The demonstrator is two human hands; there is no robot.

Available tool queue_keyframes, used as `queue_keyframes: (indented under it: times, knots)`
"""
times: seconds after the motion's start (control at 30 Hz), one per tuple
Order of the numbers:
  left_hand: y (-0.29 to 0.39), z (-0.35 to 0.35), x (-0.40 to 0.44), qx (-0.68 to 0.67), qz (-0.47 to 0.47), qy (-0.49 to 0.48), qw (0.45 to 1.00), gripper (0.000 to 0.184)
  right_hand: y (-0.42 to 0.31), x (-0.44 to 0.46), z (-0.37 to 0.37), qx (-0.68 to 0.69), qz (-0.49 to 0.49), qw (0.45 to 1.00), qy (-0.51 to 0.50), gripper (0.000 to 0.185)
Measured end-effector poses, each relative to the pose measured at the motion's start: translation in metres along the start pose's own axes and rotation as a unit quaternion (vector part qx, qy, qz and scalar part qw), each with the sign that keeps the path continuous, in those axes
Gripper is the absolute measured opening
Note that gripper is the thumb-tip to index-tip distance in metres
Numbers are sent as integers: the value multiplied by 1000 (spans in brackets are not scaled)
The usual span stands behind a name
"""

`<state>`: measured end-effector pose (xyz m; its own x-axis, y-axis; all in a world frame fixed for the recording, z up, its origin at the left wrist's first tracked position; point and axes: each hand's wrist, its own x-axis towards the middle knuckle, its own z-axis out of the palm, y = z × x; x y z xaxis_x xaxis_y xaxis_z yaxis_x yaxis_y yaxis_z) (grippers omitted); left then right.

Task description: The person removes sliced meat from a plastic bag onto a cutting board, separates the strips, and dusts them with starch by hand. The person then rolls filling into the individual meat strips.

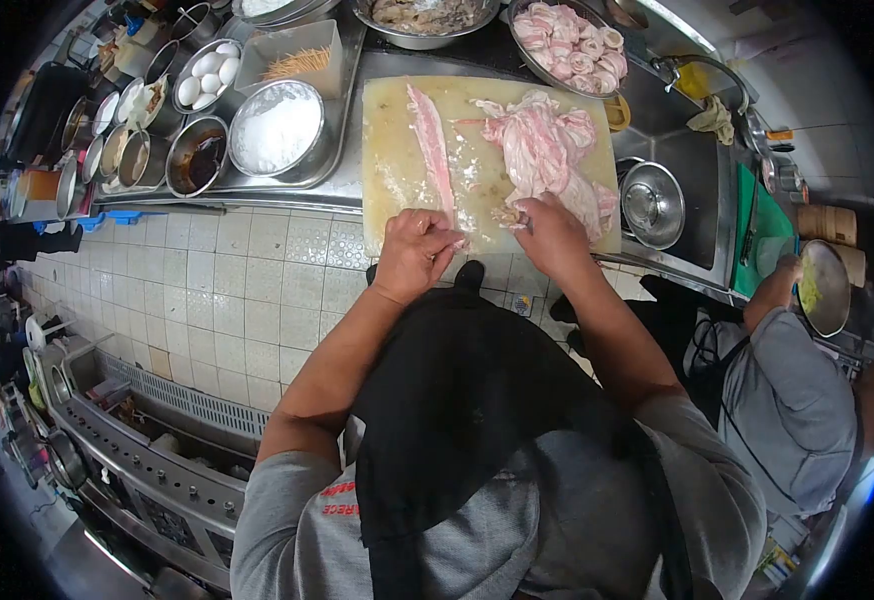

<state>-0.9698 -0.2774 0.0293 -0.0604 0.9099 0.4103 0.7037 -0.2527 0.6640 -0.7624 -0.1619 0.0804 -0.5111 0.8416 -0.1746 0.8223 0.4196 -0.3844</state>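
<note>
Both arms (342, 345) extend, left hand (415, 248) curled at a meat strip (431, 145), grip unclear, right hand (555, 238) pinching a morsel (506, 215).

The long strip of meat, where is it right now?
In the head view, the long strip of meat lies on the left part of the cutting board, left of the meat pile, its near end by the left hand.

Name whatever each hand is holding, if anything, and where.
Right hand: a small brownish clump, apparently pinched at its edge. Left hand: at the near end of the meat strip; whether it grips cannot be told.
</note>
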Motion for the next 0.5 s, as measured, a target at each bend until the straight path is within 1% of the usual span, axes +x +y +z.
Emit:
queue_keyframes:
  times: [0.07, 0.1, 0.17, 0.2, 0.27, 0.3, 0.37, 0.4, 0.47, 0.5]
  knots:
    - [-1, 0, -4, 3, -4, -7, 1000, 23, -1, 1, 4, -23, -39, 999, 4, 32]
    - [-1, 1, -5, 2, -2, 0, 1000, 23, -2, 0, 5, -22, -40, 999, 4, 32]
    - [-1, 3, -7, 2, -2, 8, 1000, 23, -6, -1, 6, 13, -78, 996, 45, 31]
    - [-1, 4, -7, 6, 2, 12, 1000, 23, -7, 1, 7, 12, -80, 996, 44, 31]
    - [-1, 4, -8, 10, 4, 17, 1000, 23, -7, 8, 9, 87, -75, 992, 43, 32]
    - [0, 3, -9, 10, -1, 14, 1000, 23, -12, 11, 8, 87, -77, 992, 42, 32]
    - [1, 2, -9, 11, -5, 11, 1000, 22, -27, 17, 7, 189, -94, 977, 32, 29]
    - [1, 2, -9, 7, -2, 11, 1000, 23, -31, 22, 10, 189, -94, 977, 32, 29]
    - [2, 2, -8, 3, 2, 11, 1000, 24, -36, 36, 18, 150, -170, 974, -12, 33]
    - [3, 2, -8, -7, -1, 12, 1000, 24, -36, 41, 21, 150, -170, 974, -11, 33]
